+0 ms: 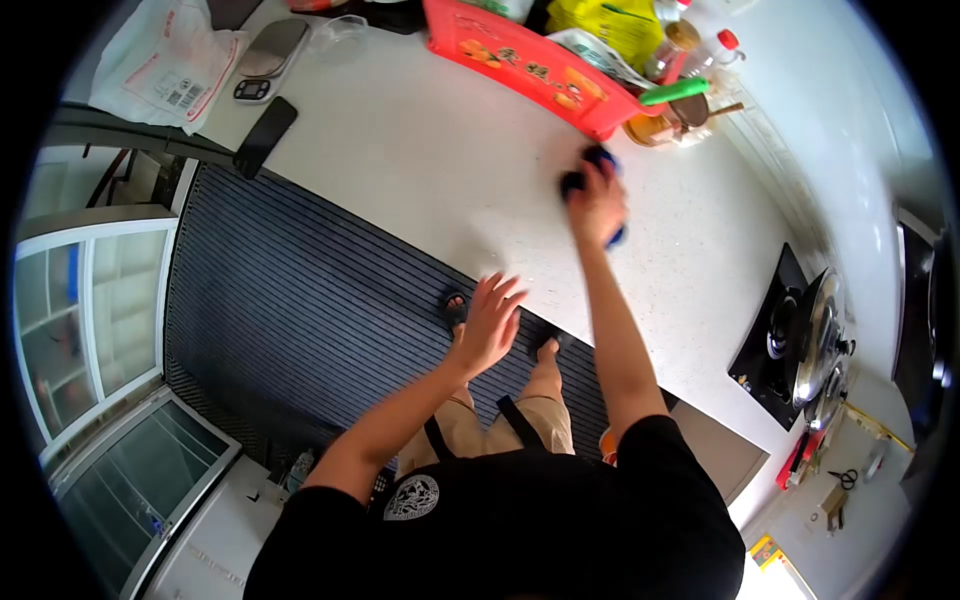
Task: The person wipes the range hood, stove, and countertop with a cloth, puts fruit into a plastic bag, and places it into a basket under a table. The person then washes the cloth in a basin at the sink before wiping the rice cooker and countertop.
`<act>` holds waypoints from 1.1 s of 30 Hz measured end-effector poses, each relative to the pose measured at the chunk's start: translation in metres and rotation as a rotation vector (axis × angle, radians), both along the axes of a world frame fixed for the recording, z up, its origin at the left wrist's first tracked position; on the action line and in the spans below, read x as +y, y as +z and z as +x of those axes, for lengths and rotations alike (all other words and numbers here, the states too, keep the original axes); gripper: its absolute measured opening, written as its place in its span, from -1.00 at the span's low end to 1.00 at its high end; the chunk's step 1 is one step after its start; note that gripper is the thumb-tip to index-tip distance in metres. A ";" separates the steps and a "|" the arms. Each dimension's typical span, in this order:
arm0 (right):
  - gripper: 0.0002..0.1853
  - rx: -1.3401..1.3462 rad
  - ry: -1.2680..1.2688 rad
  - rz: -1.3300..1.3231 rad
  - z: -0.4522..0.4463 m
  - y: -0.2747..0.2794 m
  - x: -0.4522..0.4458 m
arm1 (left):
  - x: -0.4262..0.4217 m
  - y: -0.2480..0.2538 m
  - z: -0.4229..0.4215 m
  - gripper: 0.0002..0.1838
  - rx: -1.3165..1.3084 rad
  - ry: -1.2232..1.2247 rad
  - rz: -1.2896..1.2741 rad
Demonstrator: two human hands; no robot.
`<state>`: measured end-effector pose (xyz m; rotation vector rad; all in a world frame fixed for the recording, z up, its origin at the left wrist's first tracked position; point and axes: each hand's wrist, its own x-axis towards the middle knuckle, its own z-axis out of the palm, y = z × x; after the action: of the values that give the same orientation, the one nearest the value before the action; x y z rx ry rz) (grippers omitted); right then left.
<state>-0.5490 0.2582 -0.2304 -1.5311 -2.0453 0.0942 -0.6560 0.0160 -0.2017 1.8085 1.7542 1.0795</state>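
My right hand (598,208) presses a dark blue cloth (598,156) against the pale countertop (440,150). Its fingers are closed over the cloth, which shows beyond the fingertips and beside the wrist; motion blurs it a little. Just past the cloth stands a red box (520,75) filled with packets. By the counter's front edge, my left hand (488,322) hangs in the air with its fingers spread and nothing in them.
A black phone-like object (266,136), a small scale (270,60) and a white plastic bag (165,65) lie at the far left. Jars and bottles (690,60) crowd beside the box. At the right, a lidded pan (822,335) sits on the stove (775,340).
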 end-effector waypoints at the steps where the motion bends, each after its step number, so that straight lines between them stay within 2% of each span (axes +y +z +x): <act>1: -0.48 -0.055 0.079 0.015 -0.052 -0.003 -0.006 | -0.028 -0.003 -0.017 -0.54 0.006 0.012 -0.046; 3: -0.51 0.035 0.320 -0.016 -0.146 -0.006 -0.022 | -0.077 -0.020 -0.040 -0.58 -0.013 0.093 -0.037; 4: -0.51 0.005 0.408 -0.093 -0.189 -0.001 -0.039 | -0.098 -0.021 -0.050 -0.59 -0.001 0.139 -0.111; 5: -0.51 -0.146 0.427 -0.163 -0.230 0.011 -0.061 | -0.116 -0.021 -0.059 -0.60 0.012 0.183 -0.181; 6: -0.52 -0.192 0.507 -0.175 -0.263 0.002 -0.083 | -0.128 -0.023 -0.066 -0.61 0.027 0.229 -0.249; 8: -0.57 -0.146 0.727 -0.187 -0.297 0.016 -0.128 | -0.146 -0.035 -0.078 -0.61 0.018 0.300 -0.222; 10: -0.59 0.048 0.744 -0.142 -0.294 0.016 -0.155 | -0.154 -0.034 -0.090 -0.59 0.004 0.363 -0.209; 13: -0.57 0.127 0.610 -0.236 -0.223 0.023 -0.171 | -0.151 -0.034 -0.103 -0.59 -0.039 0.459 -0.168; 15: -0.53 0.180 0.513 -0.237 -0.136 0.016 -0.162 | -0.146 -0.034 -0.112 -0.59 0.008 0.401 -0.154; 17: -0.48 0.015 0.268 -0.249 -0.029 0.032 -0.174 | -0.132 -0.029 -0.113 -0.58 0.053 0.343 -0.152; 19: -0.41 -0.015 0.050 -0.248 0.078 0.039 -0.188 | -0.114 -0.019 -0.111 -0.57 0.096 0.279 -0.169; 22: -0.45 -0.057 -0.323 -0.127 0.241 0.023 -0.215 | -0.083 -0.019 -0.093 -0.54 0.152 0.170 -0.096; 23: -0.46 -0.113 -0.456 -0.072 0.274 0.025 -0.222 | -0.071 -0.018 -0.084 -0.52 0.169 0.143 -0.076; 25: -0.45 -0.223 -0.911 -0.205 0.293 0.025 -0.218 | -0.048 -0.014 -0.063 -0.49 0.208 0.102 -0.038; 26: -0.45 -0.207 -0.912 -0.231 0.279 0.027 -0.209 | -0.039 -0.015 -0.053 -0.42 0.272 0.080 -0.056; 27: -0.44 -0.220 -0.801 -0.172 0.261 0.021 -0.204 | -0.033 -0.012 -0.039 -0.40 0.288 0.102 -0.125; 28: -0.44 -0.196 -0.586 0.026 0.240 -0.001 -0.200 | -0.028 -0.007 -0.023 -0.37 0.307 0.128 -0.196; 29: -0.42 -0.217 -0.490 -0.060 0.189 0.023 -0.195 | -0.024 -0.005 -0.009 -0.35 0.328 0.160 -0.267; 30: -0.44 -0.061 -0.356 -0.146 0.151 0.019 -0.190 | -0.023 -0.009 -0.002 -0.31 0.350 0.176 -0.283; 33: -0.55 -0.093 -0.054 -0.229 0.061 0.043 -0.185 | -0.017 -0.008 0.010 -0.35 0.384 0.277 -0.271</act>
<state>-0.4885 0.0732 -0.1870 -1.7574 -2.1236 0.2482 -0.6459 -0.0014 -0.2096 1.7182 2.3026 0.5666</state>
